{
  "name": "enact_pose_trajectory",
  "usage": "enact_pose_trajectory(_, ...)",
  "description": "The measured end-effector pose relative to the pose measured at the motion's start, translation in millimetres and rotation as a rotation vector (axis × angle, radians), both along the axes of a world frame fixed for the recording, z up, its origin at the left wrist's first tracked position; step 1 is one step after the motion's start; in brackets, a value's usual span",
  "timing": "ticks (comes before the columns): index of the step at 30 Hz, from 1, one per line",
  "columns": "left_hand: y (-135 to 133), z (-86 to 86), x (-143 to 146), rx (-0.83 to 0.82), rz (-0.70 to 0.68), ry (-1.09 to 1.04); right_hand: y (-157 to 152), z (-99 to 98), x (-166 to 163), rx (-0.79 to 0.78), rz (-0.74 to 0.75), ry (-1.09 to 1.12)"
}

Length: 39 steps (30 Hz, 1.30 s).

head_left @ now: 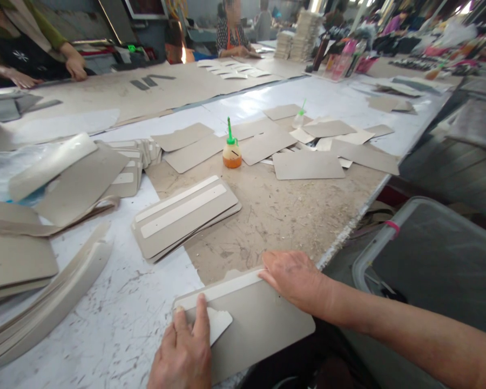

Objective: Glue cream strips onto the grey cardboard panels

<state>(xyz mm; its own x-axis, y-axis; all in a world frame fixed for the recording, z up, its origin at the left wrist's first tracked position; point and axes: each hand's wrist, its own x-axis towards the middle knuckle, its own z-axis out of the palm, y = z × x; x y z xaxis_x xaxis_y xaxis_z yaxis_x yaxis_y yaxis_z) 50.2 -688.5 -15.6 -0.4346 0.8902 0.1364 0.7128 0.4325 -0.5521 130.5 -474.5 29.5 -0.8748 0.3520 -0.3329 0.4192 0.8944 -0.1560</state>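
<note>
A grey-beige panel (263, 319) with rounded corners lies at the table's near edge, with a narrow white strip (230, 286) along its far side. My left hand (182, 346) rests on the panel's left end, two fingertips spread apart and pressing at the strip. From beside that hand sticks out a small white flat piece (219, 323); its other end is hidden under the hand. My right hand (294, 278) is closed at the far right, thumb and fingers pinching the strip's end at the panel's edge.
Similar panels with white strips (186, 216) are stacked ahead. Behind them stand a green-capped bottle (232, 154) with orange liquid and scattered panels (308, 165). Long curved strips (56, 308) lie left. A plastic bin (441, 259) is at right. Co-workers (32, 43) sit across the table.
</note>
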Motion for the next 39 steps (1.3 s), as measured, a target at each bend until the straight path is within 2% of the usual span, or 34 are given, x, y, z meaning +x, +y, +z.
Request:
enact_pose_trajectory(3, 1.1, -0.4, 0.3, 0.045, -0.01, 0.027, 2.7, -0.4, 2.8, 0.025, -0.058, -0.001)
enact_pose_trajectory(8, 0.6, 0.3, -1.7, 0.064, -0.072, -0.002, 11.7, -3.6, 8.9, -0.062, -0.098, 0.014)
enact_pose_trajectory(12, -0.1, 1.0, -2.1, 0.061, -0.067, 0.015, 15.2, -1.0, 8.7, -0.108, -0.106, -0.009)
enact_pose_trajectory(19, 1.2, 7.5, -0.8, 0.004, -0.052, -0.017, 16.3, 0.9, 8.1, -0.044, -0.064, -0.018)
enact_pose_trajectory(25, 1.2, 5.9, -1.0, -0.013, -0.055, 0.012, 24.8, -6.5, 13.3, -0.001, -0.156, -0.025)
enact_pose_trajectory(30, 1.1, -1.0, -2.4, 0.06, -0.084, 0.057, 31.9, -3.6, 16.0, -0.06, -0.208, -0.039)
enact_pose_trajectory(36, 2.3, -5.0, -1.8, 0.125, -0.067, 0.094, 36.4, -0.7, 44.3, 0.003, -0.312, 0.015)
enact_pose_trajectory(39, 2.9, -5.0, -1.2, 0.139, -0.061, 0.081, 32.1, -3.5, 64.6, -0.139, -0.369, -0.002)
